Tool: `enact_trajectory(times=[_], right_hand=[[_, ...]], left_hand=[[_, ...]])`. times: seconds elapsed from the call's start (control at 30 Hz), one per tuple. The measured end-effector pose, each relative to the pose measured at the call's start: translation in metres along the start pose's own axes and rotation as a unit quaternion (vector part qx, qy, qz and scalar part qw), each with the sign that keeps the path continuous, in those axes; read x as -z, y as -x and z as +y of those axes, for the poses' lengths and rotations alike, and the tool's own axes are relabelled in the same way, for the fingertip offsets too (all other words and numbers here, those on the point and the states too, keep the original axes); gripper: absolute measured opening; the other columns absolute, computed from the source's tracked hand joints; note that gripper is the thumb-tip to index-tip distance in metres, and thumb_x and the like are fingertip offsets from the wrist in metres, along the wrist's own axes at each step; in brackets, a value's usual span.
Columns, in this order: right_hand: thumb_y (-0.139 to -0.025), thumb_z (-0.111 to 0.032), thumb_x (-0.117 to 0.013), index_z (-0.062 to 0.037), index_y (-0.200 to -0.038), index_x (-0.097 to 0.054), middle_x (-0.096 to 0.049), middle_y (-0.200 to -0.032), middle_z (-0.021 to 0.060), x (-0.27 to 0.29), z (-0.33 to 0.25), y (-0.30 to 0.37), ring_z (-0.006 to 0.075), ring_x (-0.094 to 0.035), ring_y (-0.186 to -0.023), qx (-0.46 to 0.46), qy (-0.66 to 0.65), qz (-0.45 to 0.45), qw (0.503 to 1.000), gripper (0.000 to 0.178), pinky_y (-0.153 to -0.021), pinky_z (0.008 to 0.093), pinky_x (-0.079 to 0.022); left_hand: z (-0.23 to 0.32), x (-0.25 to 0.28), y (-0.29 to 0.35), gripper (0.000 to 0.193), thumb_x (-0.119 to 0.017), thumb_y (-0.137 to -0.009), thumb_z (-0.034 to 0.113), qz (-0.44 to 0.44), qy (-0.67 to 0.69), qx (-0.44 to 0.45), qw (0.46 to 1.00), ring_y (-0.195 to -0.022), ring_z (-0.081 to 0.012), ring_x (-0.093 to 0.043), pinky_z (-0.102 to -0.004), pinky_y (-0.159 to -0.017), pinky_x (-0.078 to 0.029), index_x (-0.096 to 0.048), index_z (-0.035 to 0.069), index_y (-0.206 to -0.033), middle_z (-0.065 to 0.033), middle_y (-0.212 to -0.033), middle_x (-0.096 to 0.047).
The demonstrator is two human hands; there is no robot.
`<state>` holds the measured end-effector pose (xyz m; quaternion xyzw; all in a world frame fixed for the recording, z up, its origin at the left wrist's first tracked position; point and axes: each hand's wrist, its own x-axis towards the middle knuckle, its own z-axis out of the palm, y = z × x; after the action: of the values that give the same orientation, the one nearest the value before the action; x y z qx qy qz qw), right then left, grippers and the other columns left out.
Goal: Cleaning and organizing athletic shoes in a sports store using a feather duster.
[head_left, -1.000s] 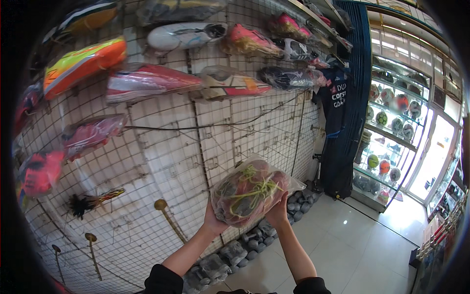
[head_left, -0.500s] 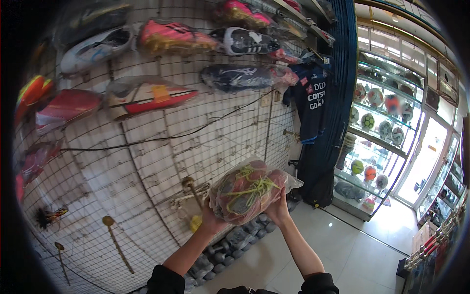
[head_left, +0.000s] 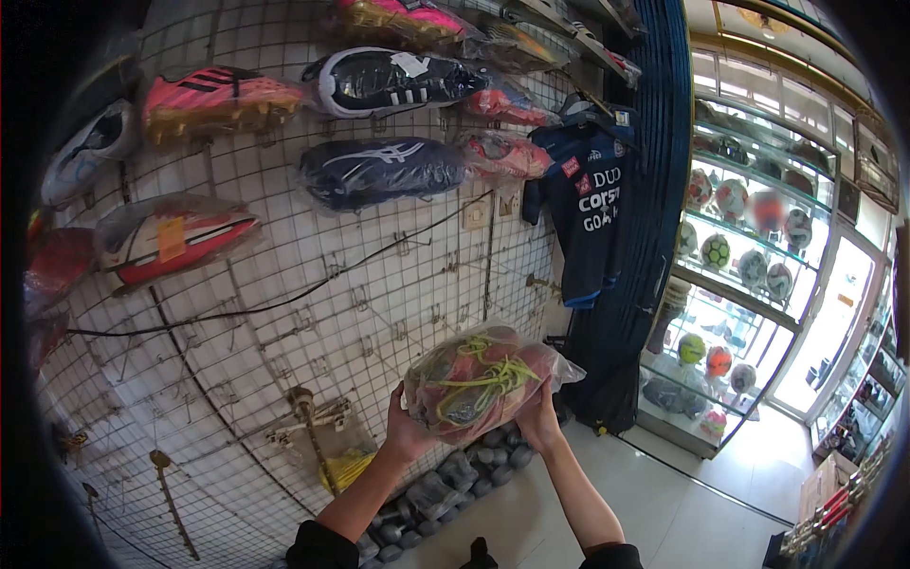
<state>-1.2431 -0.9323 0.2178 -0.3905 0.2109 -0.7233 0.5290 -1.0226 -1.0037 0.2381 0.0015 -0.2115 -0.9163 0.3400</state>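
Observation:
Between my hands is a pair of dark red shoes (head_left: 488, 384) with yellow-green laces, wrapped in a clear plastic bag. My left hand (head_left: 409, 431) grips the bag's left end, its fingers partly hidden behind it. The right end rests in my right hand (head_left: 540, 420), with the thumb up along the side. The shoes are held in the air in front of a white wall covered by a wire grid (head_left: 313, 332). Above them on the grid hang several bagged shoes, among them a navy shoe (head_left: 379, 173) and a black shoe with white stripes (head_left: 398, 83).
Metal hooks (head_left: 301, 403) and a yellow bundle (head_left: 351, 468) hang low on the grid. Grey dumbbells (head_left: 464, 484) line the floor along the wall. A dark jersey (head_left: 588, 204) hangs beside a blue curtain (head_left: 654, 190). Glass shelves (head_left: 739, 275) with balls stand at right.
The view has turned to the right, so the wall shoes sit further left. Both hands still hold the bagged shoes, which appear slightly lower in the picture.

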Motion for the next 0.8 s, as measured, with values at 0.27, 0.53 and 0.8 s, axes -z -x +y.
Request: enact_trajectory(times=[0.27,0.53,0.8], right_hand=[[-0.086,-0.059,-0.035,-0.0122,-0.139,-0.02,-0.026,-0.142,0.0048,0.051,-0.046,-0.104,0.0236,-0.023,-0.131,0.033,0.005,-0.054,0.998,0.072,-0.107,0.04,-0.016],[-0.09,-0.053,-0.031,-0.01,-0.139,-0.017,-0.022,-0.143,0.0043,0.102,-0.089,-0.215,0.0218,-0.016,-0.133,0.12,0.133,-0.038,0.983,0.067,-0.108,0.036,-0.01],[-0.091,-0.053,-0.027,-0.0035,-0.138,-0.018,-0.022,-0.142,0.0088,0.157,-0.106,-0.315,0.0213,-0.018,-0.132,0.063,0.196,-0.063,0.977,0.069,-0.107,0.0355,-0.012]], left_hand=[[0.014,0.003,-0.124,0.066,-0.034,-0.081,0.054,-0.086,0.026,-0.062,0.994,-0.126,-0.0312,-0.031,-0.0474,-0.104,-0.022,-0.031,0.016,-0.135,-0.0091,-0.139,-0.031],[0.037,-0.008,-0.238,0.051,-0.023,-0.095,0.043,-0.092,-0.204,-0.201,0.954,-0.125,-0.0263,-0.032,-0.0427,-0.102,-0.031,-0.026,0.011,-0.135,-0.0092,-0.137,-0.031],[0.072,0.004,-0.325,0.07,-0.054,-0.082,0.046,-0.031,-0.305,-0.263,0.915,-0.121,-0.0234,-0.039,-0.0393,-0.1,-0.033,-0.031,-0.001,-0.128,-0.0111,-0.132,-0.038]])
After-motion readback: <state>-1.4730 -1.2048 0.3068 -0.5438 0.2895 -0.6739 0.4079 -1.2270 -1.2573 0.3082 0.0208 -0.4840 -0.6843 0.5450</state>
